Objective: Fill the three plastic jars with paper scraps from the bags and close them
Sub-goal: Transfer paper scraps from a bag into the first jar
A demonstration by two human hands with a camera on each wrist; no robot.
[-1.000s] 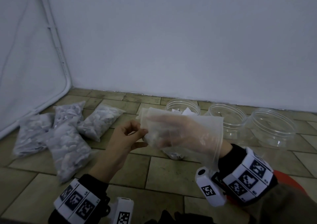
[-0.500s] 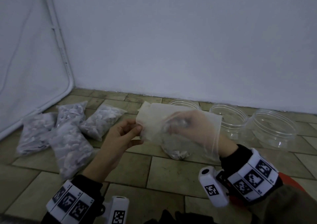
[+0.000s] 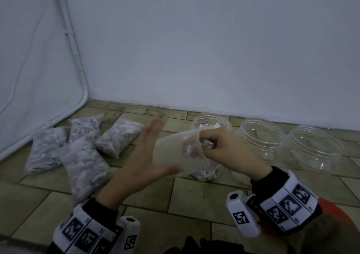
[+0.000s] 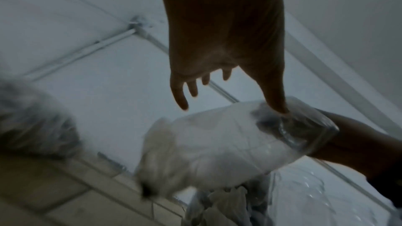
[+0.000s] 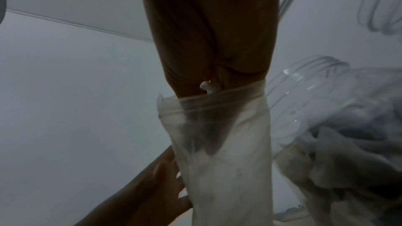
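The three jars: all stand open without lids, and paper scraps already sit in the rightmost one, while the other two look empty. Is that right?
Not quite. The scraps sit in the leftmost jar, behind the bag that the right hand reaches into; the head view shows it. The middle jar and rightmost jar look empty, and all three stand open.

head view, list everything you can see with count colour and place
full bags of scraps: four, clear with pale scraps, floor at left
nearly empty bag: one, cloudy clear, held between the hands
jars: three, clear, lidless, in a row by the wall; the left one holds scraps, the other two look empty
floor: olive tiles
wall: white
left hand: fingers spread, against the bag
right hand: fingers inside the bag's mouth, clutching scraps
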